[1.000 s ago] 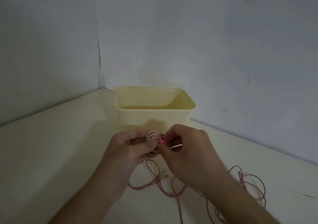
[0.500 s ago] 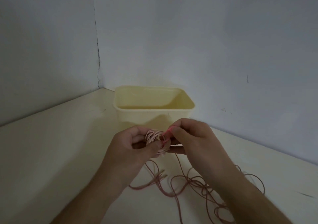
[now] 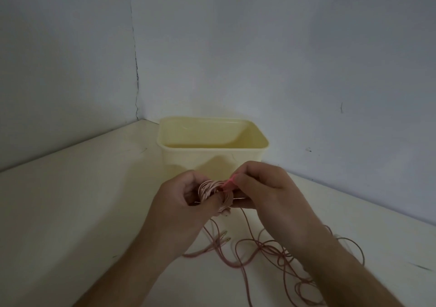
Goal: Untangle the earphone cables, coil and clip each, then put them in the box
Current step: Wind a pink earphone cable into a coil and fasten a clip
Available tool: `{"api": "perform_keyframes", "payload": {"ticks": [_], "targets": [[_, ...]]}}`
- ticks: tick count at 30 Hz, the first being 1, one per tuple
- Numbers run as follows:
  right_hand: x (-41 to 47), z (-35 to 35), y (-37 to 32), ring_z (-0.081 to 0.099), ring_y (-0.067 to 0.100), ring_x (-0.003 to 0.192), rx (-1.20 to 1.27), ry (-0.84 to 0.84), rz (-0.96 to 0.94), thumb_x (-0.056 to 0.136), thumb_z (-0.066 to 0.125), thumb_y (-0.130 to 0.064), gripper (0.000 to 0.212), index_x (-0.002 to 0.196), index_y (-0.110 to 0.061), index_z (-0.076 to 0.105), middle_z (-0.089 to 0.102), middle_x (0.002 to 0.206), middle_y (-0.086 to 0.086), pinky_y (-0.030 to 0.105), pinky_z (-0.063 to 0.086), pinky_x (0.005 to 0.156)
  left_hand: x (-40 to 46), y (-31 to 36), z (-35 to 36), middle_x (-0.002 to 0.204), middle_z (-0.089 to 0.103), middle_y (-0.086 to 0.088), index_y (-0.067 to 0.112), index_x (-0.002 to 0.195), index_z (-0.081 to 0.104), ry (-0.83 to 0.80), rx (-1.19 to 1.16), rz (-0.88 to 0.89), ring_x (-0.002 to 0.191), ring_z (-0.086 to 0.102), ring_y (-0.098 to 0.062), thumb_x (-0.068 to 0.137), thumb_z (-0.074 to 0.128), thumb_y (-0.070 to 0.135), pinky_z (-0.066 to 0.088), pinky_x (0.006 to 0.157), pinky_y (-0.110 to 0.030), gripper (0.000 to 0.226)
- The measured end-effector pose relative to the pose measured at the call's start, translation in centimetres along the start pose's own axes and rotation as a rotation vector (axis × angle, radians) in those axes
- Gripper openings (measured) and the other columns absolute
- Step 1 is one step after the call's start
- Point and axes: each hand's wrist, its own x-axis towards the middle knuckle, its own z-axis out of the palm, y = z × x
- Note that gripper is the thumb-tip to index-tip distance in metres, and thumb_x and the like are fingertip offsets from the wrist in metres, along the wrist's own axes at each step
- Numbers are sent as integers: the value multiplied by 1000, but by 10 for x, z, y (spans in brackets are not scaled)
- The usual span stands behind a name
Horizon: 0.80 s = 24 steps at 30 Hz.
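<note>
Since a second ago both hands have lifted slightly at frame centre; left hand point(image 3: 181, 208) grips the coiled cable point(image 3: 213, 192), right hand point(image 3: 266, 193) pinches the pink clip point(image 3: 228, 184) before the box point(image 3: 186, 160).

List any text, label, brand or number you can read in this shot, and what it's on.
None can be read. The cream box shows no print or label, and neither do the coiled cable, the pink clip or the loose cables on the table. Marks on the wall are scuffs, not writing.
</note>
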Motion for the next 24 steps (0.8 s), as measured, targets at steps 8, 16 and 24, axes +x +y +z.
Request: {"api": "perform_keyframes", "payload": {"ticks": [8, 16, 24], "targets": [[-3, 2, -7, 80, 36, 87, 152, 23, 56, 106, 51, -5, 24, 90, 7, 65, 79, 92, 21, 45, 67, 84, -1, -3, 0, 71, 78, -2, 21, 83, 71, 101, 106, 82, 66, 77, -20, 86, 80, 5, 62, 69, -44, 19], [-4, 5, -6, 80, 36, 90, 200, 69, 17, 106, 54, -2, 21, 91, 5, 66, 80, 91, 19, 47, 66, 87, -3, -4, 0, 73, 77, 3, 30, 81, 69, 190, 153, 171, 66, 75, -15, 85, 84, 13, 53, 59, -24, 23], [-7, 8, -6, 78, 33, 86, 144, 29, -16, 104, 59, -2, 24, 86, -2, 75, 79, 86, 15, 46, 65, 89, -2, -3, -3, 73, 73, -5, 22, 81, 71, 233, 77, 229, 70, 70, -33, 72, 85, 13, 57, 64, -49, 19]]}}
